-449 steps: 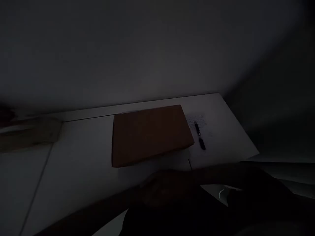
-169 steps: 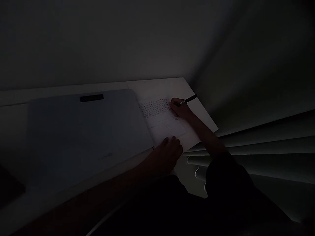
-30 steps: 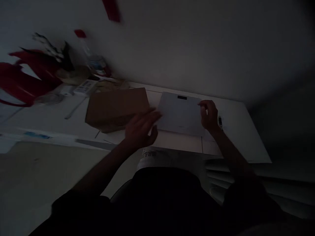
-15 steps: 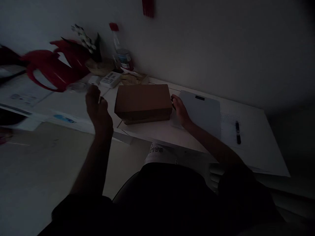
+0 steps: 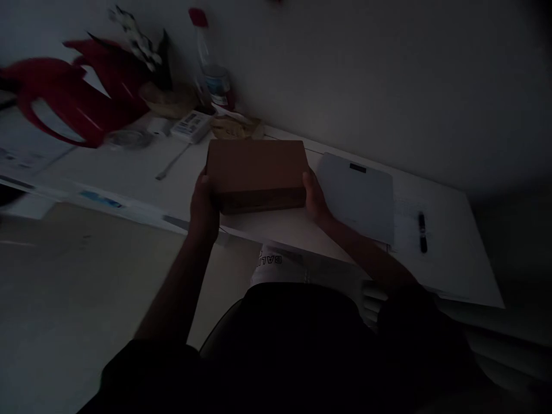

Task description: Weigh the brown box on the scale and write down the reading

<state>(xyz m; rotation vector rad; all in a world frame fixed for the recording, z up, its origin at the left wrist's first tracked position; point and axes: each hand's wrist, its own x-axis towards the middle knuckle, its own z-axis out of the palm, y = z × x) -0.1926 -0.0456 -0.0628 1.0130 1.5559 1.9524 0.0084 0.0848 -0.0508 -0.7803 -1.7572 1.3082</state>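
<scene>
Brown box (image 5: pixel 256 167) between two hands

Two red jugs (image 5: pixel 64 100) lie well to the left of the box, one behind the other. Nearer to it come one plant (image 5: pixel 138 40) with white flowers, one bottle (image 5: pixel 215 75) with a red cap and one white packet (image 5: pixel 192 125); one paper bag (image 5: pixel 237 125) sits just behind it. The left hand (image 5: pixel 204 210) presses the box's left end, part-open to its width, thumb up by the near edge and fingers mostly hidden; its forearm rises steeply from below. The single box lies directly between the palms, and I cannot tell whether its underside touches the table (image 5: pixel 461 253). The right hand (image 5: pixel 315 198) cups the right end, also part-open, thumb at the near corner, forearm slanting in from the box's lower right. Just right of the box is one grey scale (image 5: pixel 357 198); farther right, one pen (image 5: pixel 422 233) on one printed sheet (image 5: pixel 405 215).
</scene>
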